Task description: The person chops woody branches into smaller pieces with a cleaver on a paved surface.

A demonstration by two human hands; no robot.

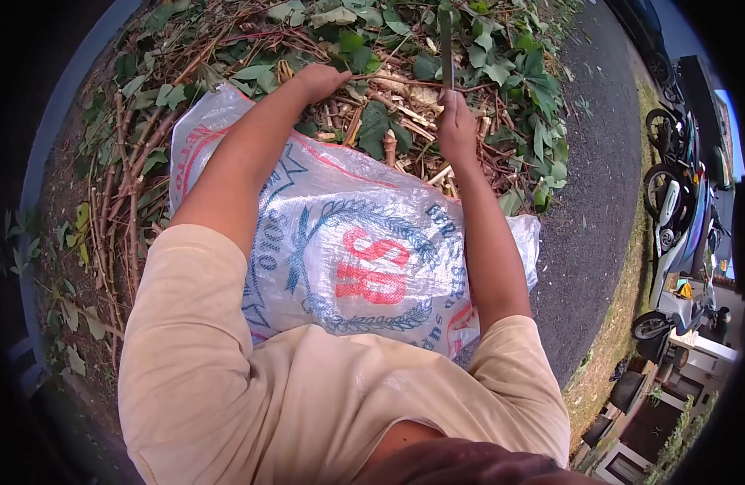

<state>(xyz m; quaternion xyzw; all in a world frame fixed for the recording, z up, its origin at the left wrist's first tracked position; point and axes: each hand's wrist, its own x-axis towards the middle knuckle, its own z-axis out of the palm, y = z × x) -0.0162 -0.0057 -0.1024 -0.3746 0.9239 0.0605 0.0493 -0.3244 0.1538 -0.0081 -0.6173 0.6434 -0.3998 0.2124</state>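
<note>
One blade points lengthwise forward from the right hand.

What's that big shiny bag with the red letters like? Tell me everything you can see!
The sack is whitish, shiny and wrinkled, and looks like woven plastic. It's spread out in front of the shirt. Big red letters say SR, inside a blue leafy ring. There's more blue writing, plus red lines along the far edge. That edge meets cut stems and leaves. Both forearms stretch across it, hiding bits.
</note>
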